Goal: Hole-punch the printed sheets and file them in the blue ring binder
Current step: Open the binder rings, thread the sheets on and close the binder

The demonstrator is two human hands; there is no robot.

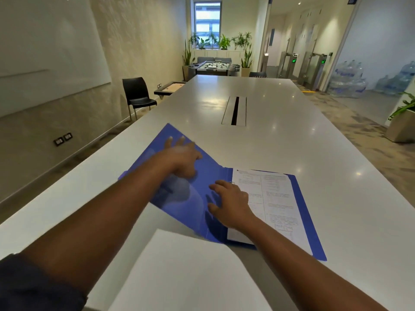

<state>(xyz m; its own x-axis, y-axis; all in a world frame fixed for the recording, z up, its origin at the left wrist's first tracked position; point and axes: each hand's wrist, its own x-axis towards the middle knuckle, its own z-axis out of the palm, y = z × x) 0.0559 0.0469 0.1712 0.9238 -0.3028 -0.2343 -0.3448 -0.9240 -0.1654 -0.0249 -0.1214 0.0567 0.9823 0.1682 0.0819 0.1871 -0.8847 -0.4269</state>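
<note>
Nearest the person, a plain white sheet of paper (pixel 186 272) lies on the long pale grey desk (pixel 314 153). Just beyond it the thin blue plastic ring binder (pixel 197 205) lies spread open, its left cover running away at an angle. The right hand (pixel 231 203) rests flat with fingers spread, holding nothing, at the binder's fold, its heel on the printed white sheets (pixel 278 198) filed on the right half. Further out, the blurred left hand (pixel 182 158) is open over the left cover, empty. A black plastic chair (pixel 137 95) stands beside the desk's far left
</note>
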